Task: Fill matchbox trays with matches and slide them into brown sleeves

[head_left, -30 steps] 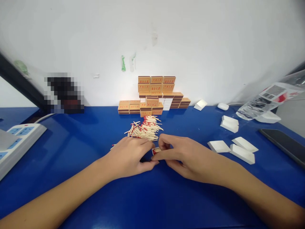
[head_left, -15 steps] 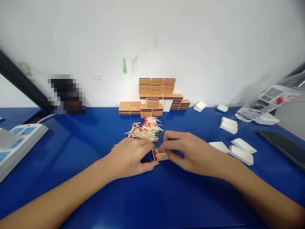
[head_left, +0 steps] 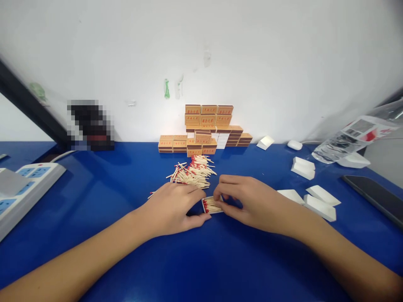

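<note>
A small white matchbox tray point(head_left: 213, 212) filled with red-tipped matches point(head_left: 211, 205) lies on the blue table. My left hand point(head_left: 176, 208) grips the tray's left end between thumb and forefinger. At the right end, my right hand point(head_left: 241, 197) has its thumb and forefinger close together over the matches; what is between the fingertips is too small to tell. Behind the hands lies a loose pile of matches point(head_left: 197, 172). Yellow-orange matchboxes point(head_left: 208, 120) are stacked against the wall beyond the pile.
White trays point(head_left: 319, 207) lie to the right, near a black phone point(head_left: 376, 195) and a plastic bottle point(head_left: 343, 140). A white case point(head_left: 294, 145) is by the wall. On the left are a power strip point(head_left: 40, 184) and a pixelated dark object point(head_left: 90, 126).
My right fingertips have shifted slightly at the tray's right end, and more of the matches show. My left hand stays at the tray. The whole view has shifted slightly.
</note>
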